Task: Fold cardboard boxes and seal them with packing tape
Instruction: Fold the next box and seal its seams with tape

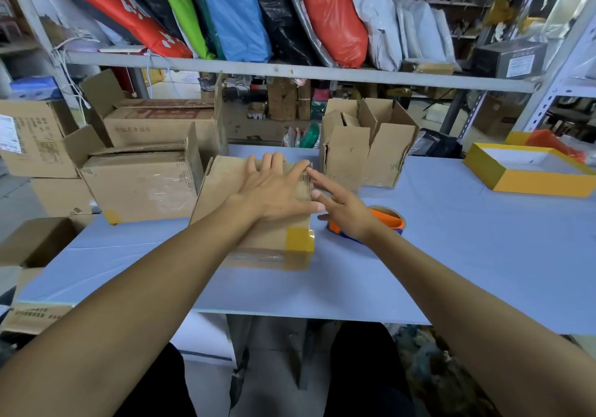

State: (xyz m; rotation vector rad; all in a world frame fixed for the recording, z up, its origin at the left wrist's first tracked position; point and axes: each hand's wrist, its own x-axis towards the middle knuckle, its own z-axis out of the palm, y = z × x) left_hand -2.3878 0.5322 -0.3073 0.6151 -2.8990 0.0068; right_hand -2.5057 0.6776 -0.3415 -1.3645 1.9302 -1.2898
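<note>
A brown cardboard box (222, 187) lies on the light blue table (451, 255) in front of me, with clear tape and a yellow patch on its near right corner. My left hand (274, 187) lies flat on the box's top, fingers spread. My right hand (342, 207) is open beside the box's right edge, its straight fingers touching that edge near the left hand's fingertips. An orange and blue tape dispenser (387, 219) sits on the table just right of the box, partly hidden by my right hand.
Two small open cardboard boxes (367, 149) stand behind on the table. Larger cartons (142, 178) are stacked at the left. A yellow and white shallow box (529, 171) sits at the far right. A metal shelf (290, 71) with coloured bags runs across the back.
</note>
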